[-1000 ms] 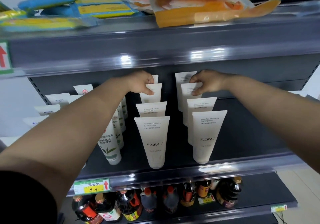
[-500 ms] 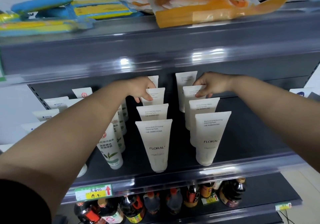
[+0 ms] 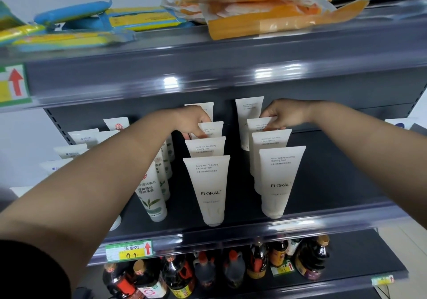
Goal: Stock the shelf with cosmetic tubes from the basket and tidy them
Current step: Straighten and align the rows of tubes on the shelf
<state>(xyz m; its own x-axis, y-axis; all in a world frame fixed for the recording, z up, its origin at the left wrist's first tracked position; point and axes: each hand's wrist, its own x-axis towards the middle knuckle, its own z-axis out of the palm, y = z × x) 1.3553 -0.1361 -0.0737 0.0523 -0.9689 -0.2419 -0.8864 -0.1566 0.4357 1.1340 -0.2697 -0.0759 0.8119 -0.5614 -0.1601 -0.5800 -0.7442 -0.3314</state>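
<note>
Both arms outstretched; left hand [image 3: 193, 119], right hand [image 3: 280, 114] grip pinching third-row tubes [image 3: 211, 129].

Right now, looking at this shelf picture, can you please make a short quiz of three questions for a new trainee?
1. True or false: the left hand and the right hand both reach to tubes at the front edge of the shelf.
2. How many tubes stand in the row under the right hand, counted front to back? A) two B) four C) six
3. Fill in: the brand word printed on the front tube of the left row is ____.

Key
1. False: each hand is on the third tube from the front, in its own row.
2. B
3. FLORAL
</note>
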